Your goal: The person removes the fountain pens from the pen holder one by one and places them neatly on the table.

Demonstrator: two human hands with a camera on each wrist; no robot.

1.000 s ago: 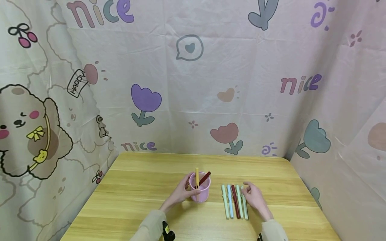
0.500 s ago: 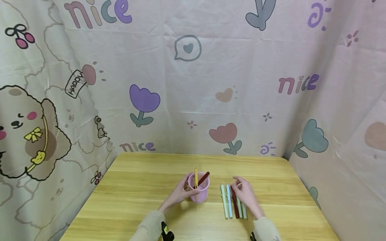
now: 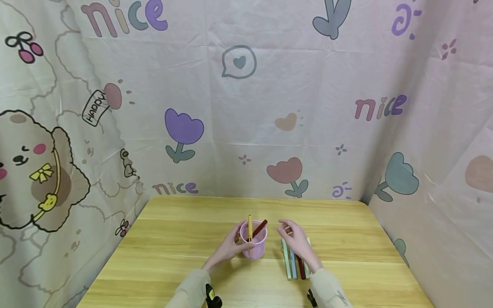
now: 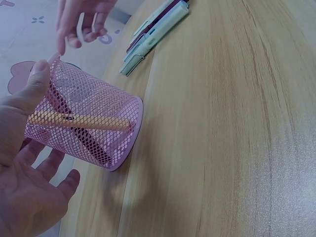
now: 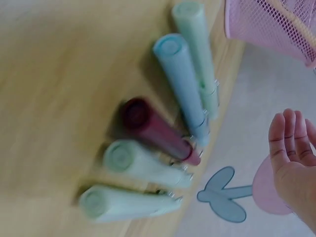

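A pink mesh pen cup (image 3: pixel 259 251) stands upright on the table, and my left hand (image 3: pixel 230 247) holds it with thumb and fingers on opposite sides. Inside lean a yellow pen (image 3: pixel 250 224) and a dark red pen (image 3: pixel 260 228); both show through the mesh in the left wrist view. To the right of the cup, my right hand (image 3: pixel 297 242) hovers over the far ends of a row of capped pens, fingers loosely bent and holding nothing. The row has light green pens (image 5: pixel 136 202), a light blue pen (image 5: pixel 180 79) and another dark red pen (image 5: pixel 155 131).
A wooden table (image 3: pixel 185 222) carries everything. Behind and beside it hangs a pale printed curtain (image 3: pixel 231 107) that meets the table's far edge. The loose pens lie side by side, near the cup's right.
My right hand has moved left from the right end of the pen row toward the cup, passing over the pens. The left hand and cup have stayed in place.
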